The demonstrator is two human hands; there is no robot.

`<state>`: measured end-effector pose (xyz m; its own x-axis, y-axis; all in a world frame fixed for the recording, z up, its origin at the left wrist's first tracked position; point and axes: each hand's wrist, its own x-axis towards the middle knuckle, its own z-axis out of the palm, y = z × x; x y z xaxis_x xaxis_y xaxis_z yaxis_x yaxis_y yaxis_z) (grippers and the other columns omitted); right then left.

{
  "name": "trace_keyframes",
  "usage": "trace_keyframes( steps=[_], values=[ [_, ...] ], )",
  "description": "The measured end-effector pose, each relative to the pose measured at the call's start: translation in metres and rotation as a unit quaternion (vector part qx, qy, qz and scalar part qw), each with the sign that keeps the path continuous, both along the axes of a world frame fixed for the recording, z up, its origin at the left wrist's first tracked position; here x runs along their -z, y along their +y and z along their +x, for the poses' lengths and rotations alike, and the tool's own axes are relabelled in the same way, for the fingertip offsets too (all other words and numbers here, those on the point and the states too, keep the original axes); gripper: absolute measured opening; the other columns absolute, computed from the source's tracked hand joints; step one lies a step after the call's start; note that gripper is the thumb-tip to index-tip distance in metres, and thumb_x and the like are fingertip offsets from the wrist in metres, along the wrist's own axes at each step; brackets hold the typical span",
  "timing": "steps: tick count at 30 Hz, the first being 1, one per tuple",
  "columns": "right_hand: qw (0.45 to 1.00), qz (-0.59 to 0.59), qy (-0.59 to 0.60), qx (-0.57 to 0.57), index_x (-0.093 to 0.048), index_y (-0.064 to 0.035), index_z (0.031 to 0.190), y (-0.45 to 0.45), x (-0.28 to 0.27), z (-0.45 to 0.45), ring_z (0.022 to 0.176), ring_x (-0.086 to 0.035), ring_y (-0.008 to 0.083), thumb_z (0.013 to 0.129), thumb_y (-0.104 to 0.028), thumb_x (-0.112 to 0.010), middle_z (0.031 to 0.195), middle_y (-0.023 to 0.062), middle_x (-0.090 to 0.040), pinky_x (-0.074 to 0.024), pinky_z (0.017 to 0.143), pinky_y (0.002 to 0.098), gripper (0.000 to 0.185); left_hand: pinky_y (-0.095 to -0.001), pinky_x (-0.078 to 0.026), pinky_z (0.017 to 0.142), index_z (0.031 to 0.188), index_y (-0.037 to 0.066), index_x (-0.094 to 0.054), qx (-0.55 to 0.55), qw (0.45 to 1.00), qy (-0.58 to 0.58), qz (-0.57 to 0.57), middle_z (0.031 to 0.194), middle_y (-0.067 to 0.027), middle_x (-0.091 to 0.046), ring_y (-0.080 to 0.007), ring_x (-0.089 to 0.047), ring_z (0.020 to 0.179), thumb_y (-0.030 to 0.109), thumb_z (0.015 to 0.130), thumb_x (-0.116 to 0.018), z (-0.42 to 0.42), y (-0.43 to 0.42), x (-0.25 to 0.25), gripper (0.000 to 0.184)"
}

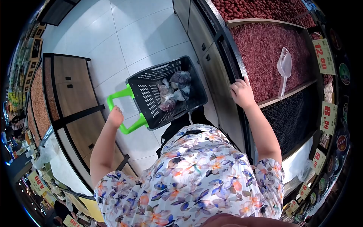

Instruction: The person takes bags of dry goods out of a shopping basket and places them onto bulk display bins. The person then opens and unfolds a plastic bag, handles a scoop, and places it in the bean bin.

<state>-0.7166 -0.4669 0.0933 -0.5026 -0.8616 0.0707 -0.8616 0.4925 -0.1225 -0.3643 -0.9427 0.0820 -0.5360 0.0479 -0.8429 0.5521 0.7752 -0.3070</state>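
My left hand [116,117] is wrapped round the bright green handle [123,92] of a dark grey shopping basket [145,104]. Several tied plastic bags [180,77] with small goods lie inside the basket. On the right, my right hand [242,92] rests on the dark metal edge [236,64] of a bulk bin display, its fingers curled; whether it grips the edge or anything small is hard to see. Beyond it, a clear plastic scoop [284,66] lies on small red beans [257,45], not touched by either hand.
Black beans [289,119] fill the bin nearer me, and red dates [261,8] the far one. Price signs [324,56] line the right side. Another wooden display [72,79] stands at left, with tiled floor [132,22] between. A person [60,210] is partly visible at lower left.
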Motion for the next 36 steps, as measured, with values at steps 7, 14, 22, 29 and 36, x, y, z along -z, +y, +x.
trace_keyframes(
  steps=[7,14,22,29,36],
  values=[
    [0.848,-0.166,-0.503,-0.032,-0.063,-0.0068,0.108,0.022,-0.150,0.094,0.062,-0.061,0.0219,0.080,-0.010,-0.061,0.071,0.0090,-0.063,-0.0485,0.059,0.0335,0.029,-0.0368,-0.034,0.095,0.078,0.017,-0.071,-0.005,1.000,0.006,0.015,0.089,-0.0020,-0.064,-0.0202,-0.055,0.095,0.020,0.071,-0.059,-0.004,0.003,-0.007,0.014],
    [0.635,-0.388,-0.594,-0.305,-0.049,-0.0103,0.129,-0.001,-0.238,0.127,0.042,-0.043,0.0112,0.086,-0.006,-0.056,0.056,0.0025,-0.050,-0.0337,0.037,0.0258,0.044,-0.0410,-0.033,0.100,0.085,0.015,-0.071,-0.032,0.999,-0.014,0.025,0.094,-0.0045,-0.065,-0.0230,-0.055,0.100,0.019,0.076,-0.056,-0.012,0.006,-0.014,0.018],
    [0.534,-0.382,-0.624,-0.423,-0.051,-0.0149,0.121,-0.026,-0.245,0.119,0.050,-0.048,0.0152,0.085,-0.003,-0.057,0.074,0.0077,-0.057,-0.0347,0.041,0.0237,0.039,-0.0411,-0.032,0.100,0.084,0.014,-0.071,-0.031,0.999,-0.020,0.015,0.097,-0.0059,-0.063,-0.0239,-0.054,0.102,0.019,0.074,-0.057,-0.013,0.010,-0.019,0.017],
    [0.587,-0.423,-0.573,-0.386,-0.051,-0.0180,0.124,-0.038,-0.251,0.136,0.048,-0.047,0.0135,0.088,-0.011,-0.056,0.071,0.0073,-0.053,-0.0350,0.040,0.0227,0.037,-0.0379,-0.033,0.098,0.082,0.014,-0.070,-0.030,0.999,0.000,0.014,0.094,-0.0059,-0.063,-0.0234,-0.054,0.099,0.018,0.073,-0.059,-0.012,0.010,-0.017,0.015],
    [0.491,-0.262,-0.731,-0.396,-0.050,-0.0089,0.123,-0.036,-0.253,0.125,0.050,-0.047,0.0152,0.087,-0.001,-0.052,0.068,0.0065,-0.048,-0.0349,0.040,0.0249,0.037,-0.0385,-0.032,0.099,0.080,0.014,-0.070,-0.025,0.999,0.014,0.015,0.092,-0.0055,-0.063,-0.0230,-0.054,0.099,0.018,0.073,-0.059,-0.004,0.000,-0.004,0.014]
  ],
)
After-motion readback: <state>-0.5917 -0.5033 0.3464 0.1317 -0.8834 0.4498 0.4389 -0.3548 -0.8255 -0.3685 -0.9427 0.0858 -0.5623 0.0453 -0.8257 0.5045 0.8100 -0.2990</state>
